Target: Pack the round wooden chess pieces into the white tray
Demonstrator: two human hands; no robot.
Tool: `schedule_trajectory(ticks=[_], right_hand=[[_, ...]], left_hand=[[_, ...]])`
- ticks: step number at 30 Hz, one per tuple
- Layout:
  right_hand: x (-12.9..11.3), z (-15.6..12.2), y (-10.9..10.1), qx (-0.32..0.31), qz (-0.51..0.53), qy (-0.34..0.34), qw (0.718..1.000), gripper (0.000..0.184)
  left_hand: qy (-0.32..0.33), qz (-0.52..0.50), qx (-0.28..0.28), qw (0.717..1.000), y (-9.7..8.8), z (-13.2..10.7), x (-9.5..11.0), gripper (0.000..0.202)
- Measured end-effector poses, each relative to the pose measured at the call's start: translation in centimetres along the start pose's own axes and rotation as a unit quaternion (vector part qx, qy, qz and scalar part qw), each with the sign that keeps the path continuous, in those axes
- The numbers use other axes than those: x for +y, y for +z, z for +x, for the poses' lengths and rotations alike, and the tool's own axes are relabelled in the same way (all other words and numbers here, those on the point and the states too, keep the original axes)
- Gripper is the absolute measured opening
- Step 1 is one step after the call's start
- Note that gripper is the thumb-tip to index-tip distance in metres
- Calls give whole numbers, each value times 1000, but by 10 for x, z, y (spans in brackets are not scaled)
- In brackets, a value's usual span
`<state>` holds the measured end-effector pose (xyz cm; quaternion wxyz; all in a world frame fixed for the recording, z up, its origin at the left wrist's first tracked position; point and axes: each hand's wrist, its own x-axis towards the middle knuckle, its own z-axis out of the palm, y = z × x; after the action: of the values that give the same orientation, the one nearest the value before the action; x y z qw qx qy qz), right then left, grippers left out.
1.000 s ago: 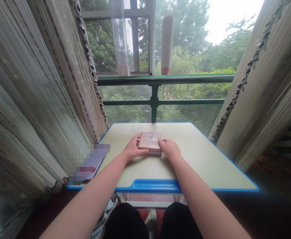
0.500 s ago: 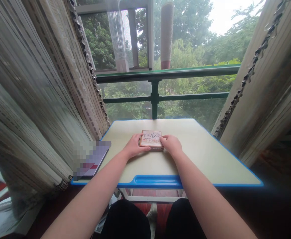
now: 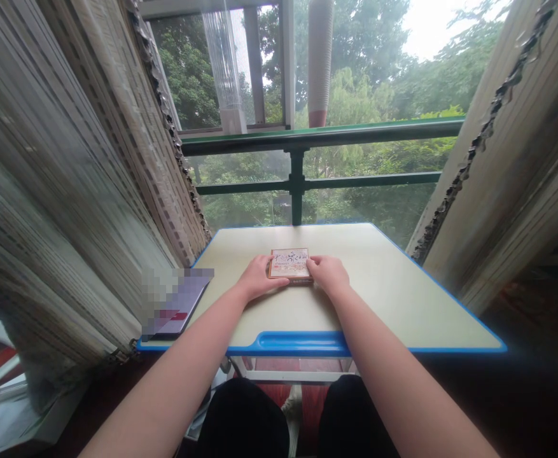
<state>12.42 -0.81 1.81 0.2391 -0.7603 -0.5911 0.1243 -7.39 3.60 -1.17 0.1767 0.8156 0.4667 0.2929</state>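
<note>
A small flat box with an orange-brown border and large printed characters on its pale lid lies on the desk, near its middle. On its left side is my left hand, with fingers at the left edge and the thumb stretched along the front edge. My right hand grips the right edge, its fingers bent and partly hidden behind the hand. The lid looks closed, and both hands hold the box between them.
A dark flat item, partly pixelated, lies at the desk's left edge. Along the front runs a blue rim with a shallow pen groove. Curtains hang on both sides, and a green railing stands beyond the desk.
The whole view has shifted slightly. Both hands keep the same hold on the box, which stays in its place on the desk.
</note>
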Motion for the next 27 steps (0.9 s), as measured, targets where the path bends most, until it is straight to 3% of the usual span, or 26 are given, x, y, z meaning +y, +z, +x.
schedule_trajectory(ticks=[3, 9, 14, 17, 21, 27], right_hand=[[2, 2, 4, 15, -22, -35, 999, 39], [2, 3, 6, 18, -32, -25, 999, 39], [1, 5, 9, 106, 35, -86, 990, 42], [1, 6, 13, 71, 46, -113, 990, 45], [1, 6, 18, -10, 23, -125, 992, 44], [2, 9, 18, -27, 23, -122, 992, 43]], left_hand=[[2, 19, -8, 1000, -2, 0, 2, 80], [3, 36, -18, 999, -3, 0, 5, 78], [4, 30, 5, 1000, 0, -1, 2, 76], [10, 9, 18, 1000, 3, 1, -3, 67], [6, -15, -26, 1000, 6, 4, -7, 56], [-10, -2, -44, 999, 5, 6, -4, 55]])
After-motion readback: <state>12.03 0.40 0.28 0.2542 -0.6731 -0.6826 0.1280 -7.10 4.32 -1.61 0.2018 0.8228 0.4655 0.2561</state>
